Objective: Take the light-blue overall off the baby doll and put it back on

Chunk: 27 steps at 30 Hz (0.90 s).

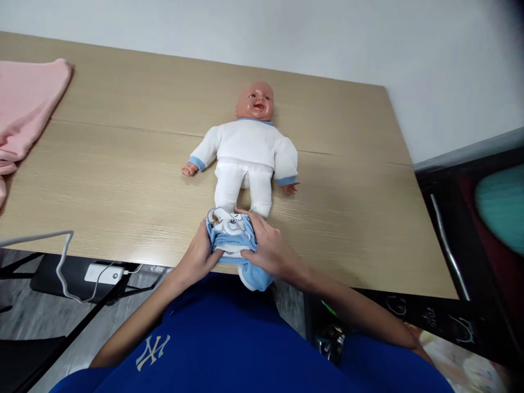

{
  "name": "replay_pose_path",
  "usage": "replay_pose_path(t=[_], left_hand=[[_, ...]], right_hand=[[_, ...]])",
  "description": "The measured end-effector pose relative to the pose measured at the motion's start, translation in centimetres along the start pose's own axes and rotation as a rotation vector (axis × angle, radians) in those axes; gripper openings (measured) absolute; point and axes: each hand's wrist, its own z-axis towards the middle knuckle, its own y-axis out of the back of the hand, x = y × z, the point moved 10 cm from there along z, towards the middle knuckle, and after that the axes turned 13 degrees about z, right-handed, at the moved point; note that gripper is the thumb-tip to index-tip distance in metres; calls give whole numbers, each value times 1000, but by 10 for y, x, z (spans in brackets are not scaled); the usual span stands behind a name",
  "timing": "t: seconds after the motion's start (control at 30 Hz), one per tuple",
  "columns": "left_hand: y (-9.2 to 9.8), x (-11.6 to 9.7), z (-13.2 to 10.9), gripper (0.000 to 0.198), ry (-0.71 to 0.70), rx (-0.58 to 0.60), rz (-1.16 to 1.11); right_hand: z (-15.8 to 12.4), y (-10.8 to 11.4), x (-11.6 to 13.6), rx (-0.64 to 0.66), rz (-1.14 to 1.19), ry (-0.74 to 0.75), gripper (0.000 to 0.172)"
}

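Note:
A baby doll (245, 144) lies on its back on the table, dressed in a white top with blue cuffs and collar. Its soft white legs point toward me. Just below its feet, at the table's front edge, my left hand (199, 254) and my right hand (268, 248) grip a bunched blue baby garment (233, 240) from both sides. White cloth with a cartoon print shows on its upper part. A rounded blue piece with a white edge hangs down under my right hand. The doll's feet are partly covered by the garment.
A pink cloth (28, 109) lies at the left of the wooden table (347, 218). A white cable (61, 262) crosses the front left edge. Below it, a white power bank (104, 274) rests on a black chair. A teal rounded object (503, 207) is at the far right.

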Motion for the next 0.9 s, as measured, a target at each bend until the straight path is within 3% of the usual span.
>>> replay_pose_path(t=[0.13,0.3,0.4,0.5,0.6,0.77,0.9], left_hand=[[-1,4,3,83,-52,9,-141],[-2,9,6,79,-69,-42,-211],[3,11,9,74,-75,-110,-209],[14,15,16,54,-68,-157,-163],[25,14,29,36,-92,-107,-106],[50,3,56,30,-169,14,-23],[58,3,82,42,-157,89,-67]], right_hand=[[-3,3,1,-18,51,18,96],[-4,7,5,-42,47,62,95],[-2,12,3,-100,38,82,80],[0,19,-3,-182,-23,100,54],[5,28,-5,-230,-65,146,30],[22,42,3,-161,-71,250,13],[43,52,4,-42,-60,302,11]])
